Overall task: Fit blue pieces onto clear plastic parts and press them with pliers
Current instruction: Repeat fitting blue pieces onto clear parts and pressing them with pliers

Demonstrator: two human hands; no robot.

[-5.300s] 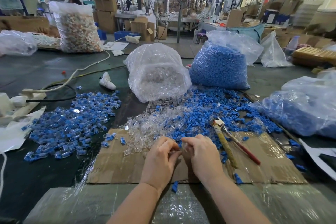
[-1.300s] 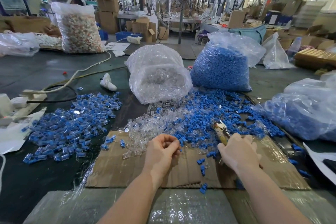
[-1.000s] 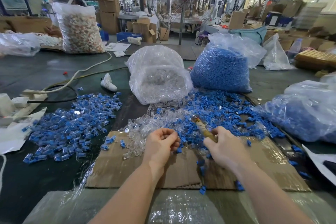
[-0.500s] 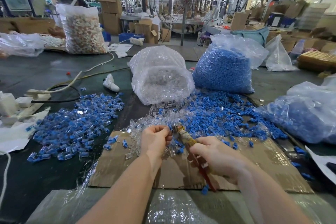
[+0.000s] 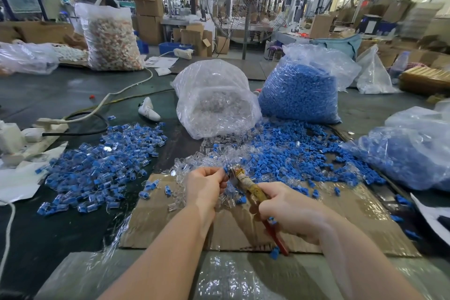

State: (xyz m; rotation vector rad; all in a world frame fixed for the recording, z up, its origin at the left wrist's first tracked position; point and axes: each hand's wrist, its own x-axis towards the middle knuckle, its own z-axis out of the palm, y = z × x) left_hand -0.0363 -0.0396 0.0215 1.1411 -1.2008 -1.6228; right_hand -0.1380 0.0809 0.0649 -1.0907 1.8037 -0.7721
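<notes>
— Since a moment ago the pliers have swung in: their nose now meets the small blue-capped piece at the fingertips of the left hand.

— How do the hands stand?

— That left one pinches the piece between curled fingers. The right hand is wrapped round the pliers' handles, one red handle sticking out below it.

— And where, going by the cardboard sheet?

— Both hands hover over its far edge. Loose clear parts and blue pieces lie heaped just beyond that edge, with a clear bag and a bag of blue pieces further back. Finished pieces spread left of it on the dark worktop.
</notes>
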